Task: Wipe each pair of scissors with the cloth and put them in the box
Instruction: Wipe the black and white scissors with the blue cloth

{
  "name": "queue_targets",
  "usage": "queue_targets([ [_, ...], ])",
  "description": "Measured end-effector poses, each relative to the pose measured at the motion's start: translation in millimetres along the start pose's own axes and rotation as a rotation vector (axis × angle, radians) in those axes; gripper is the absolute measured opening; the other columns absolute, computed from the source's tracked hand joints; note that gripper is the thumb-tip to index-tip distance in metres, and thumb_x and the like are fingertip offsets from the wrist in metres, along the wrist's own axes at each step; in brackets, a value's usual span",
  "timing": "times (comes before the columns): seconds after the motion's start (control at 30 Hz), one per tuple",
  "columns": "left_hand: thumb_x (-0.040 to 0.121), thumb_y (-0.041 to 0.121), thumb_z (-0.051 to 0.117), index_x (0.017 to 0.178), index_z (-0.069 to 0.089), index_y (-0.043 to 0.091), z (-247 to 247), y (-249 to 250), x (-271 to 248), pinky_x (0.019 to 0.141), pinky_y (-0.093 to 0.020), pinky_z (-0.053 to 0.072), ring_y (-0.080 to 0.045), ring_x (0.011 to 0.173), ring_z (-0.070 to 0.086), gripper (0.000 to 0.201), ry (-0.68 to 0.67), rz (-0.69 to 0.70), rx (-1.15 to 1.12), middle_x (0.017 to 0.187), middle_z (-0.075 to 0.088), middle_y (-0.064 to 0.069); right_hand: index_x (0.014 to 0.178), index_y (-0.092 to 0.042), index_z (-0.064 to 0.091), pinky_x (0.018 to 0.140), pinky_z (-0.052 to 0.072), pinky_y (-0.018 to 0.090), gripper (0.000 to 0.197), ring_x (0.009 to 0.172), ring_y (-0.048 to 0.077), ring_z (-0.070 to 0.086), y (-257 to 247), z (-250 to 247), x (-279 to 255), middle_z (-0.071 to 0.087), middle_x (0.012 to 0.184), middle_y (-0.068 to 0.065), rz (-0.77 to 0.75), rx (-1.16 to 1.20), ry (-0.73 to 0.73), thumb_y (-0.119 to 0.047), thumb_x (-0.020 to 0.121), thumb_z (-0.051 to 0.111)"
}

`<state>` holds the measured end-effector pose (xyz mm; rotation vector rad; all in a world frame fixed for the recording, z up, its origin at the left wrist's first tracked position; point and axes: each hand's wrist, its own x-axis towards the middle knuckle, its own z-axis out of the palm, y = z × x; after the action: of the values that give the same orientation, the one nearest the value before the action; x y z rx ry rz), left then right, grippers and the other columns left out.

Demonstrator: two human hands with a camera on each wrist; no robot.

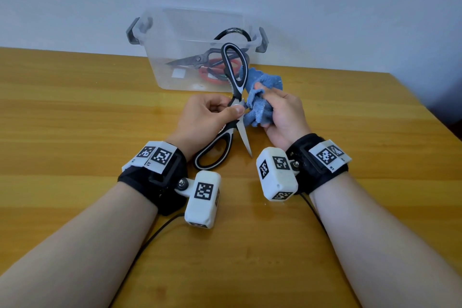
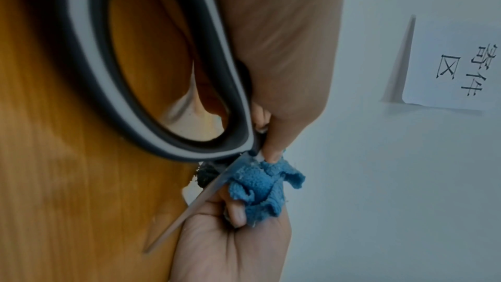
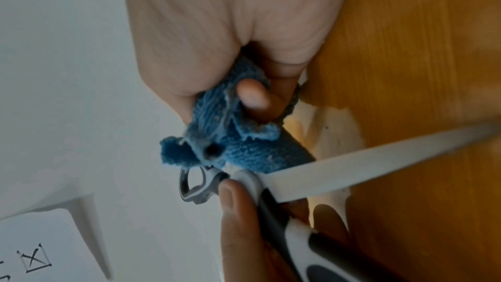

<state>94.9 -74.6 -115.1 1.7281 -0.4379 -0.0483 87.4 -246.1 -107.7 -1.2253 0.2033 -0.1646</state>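
The black-and-white kitchen scissors [image 1: 235, 97] are splayed wide open just in front of the clear plastic box [image 1: 160, 67], one handle loop raised toward it, one bare steel blade pointing back at the person. The left hand [image 1: 207, 117] pinches them at the pivot. The right hand [image 1: 282, 117], fingers curled, bunches a blue terry cloth [image 1: 260, 110] touching the pivot. In the box lie dark metal shears [image 1: 192, 60].
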Motion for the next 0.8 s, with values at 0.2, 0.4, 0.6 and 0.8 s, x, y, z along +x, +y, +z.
queue_targets([
  [0.2, 0.094, 0.024, 0.075, 0.08, 0.061, -0.013, -0.3, 0.1, 0.4, 0.054, -0.019, 0.031, -0.011, 0.059, 0.039, 0.042, 0.007, 0.01, 0.043, 0.067, 0.045, -0.006, 0.076, -0.011, 0.074, 0.035, 0.032, 0.021, 0.02, 0.052, 0.018, 0.048, -3.2, -2.5, 0.0, 0.06, 0.071, 0.011, -0.002, 0.102, 0.073, -0.014, 0.095, 0.068],
  [0.4, 0.097, 0.018, 0.071, 0.071, 0.049, -0.008, -0.2, 3.1, -0.6, 0.051, -0.011, 0.033, -0.002, 0.047, 0.037, 0.042, 0.138, -0.013, -0.091, 0.058, 0.041, 0.0, 0.089, -0.01, 0.059, 0.035, 0.036, 0.019, 0.017, 0.048, 0.01, 0.048, -3.7, -10.7, 6.3, 0.046, 0.073, 0.006, 0.113, 0.309, 0.06, -0.023, 0.099, 0.064],
  [0.6, 0.098, 0.014, 0.069, 0.091, 0.062, -0.023, -0.7, 2.3, -0.9, 0.06, -0.016, 0.047, -0.011, 0.067, 0.058, 0.039, 0.111, 0.011, -0.156, 0.075, 0.067, -0.025, 0.085, -0.006, 0.072, 0.033, 0.031, 0.019, 0.022, 0.044, 0.012, 0.051, -4.0, 7.5, -11.9, 0.065, 0.073, 0.011, 0.116, -0.062, -0.342, -0.027, 0.085, 0.066],
  [0.8, 0.097, 0.024, 0.072, 0.095, 0.079, 0.001, -2.3, -3.3, 1.8, 0.078, -0.042, 0.053, -0.024, 0.083, 0.067, 0.024, 0.023, -0.001, -0.07, 0.095, 0.077, -0.022, 0.082, -0.003, 0.069, 0.033, 0.034, 0.017, 0.02, 0.04, 0.011, 0.056, 0.0, 8.5, -10.6, 0.065, 0.06, 0.006, 0.022, -0.12, -0.123, -0.006, 0.099, 0.059],
])
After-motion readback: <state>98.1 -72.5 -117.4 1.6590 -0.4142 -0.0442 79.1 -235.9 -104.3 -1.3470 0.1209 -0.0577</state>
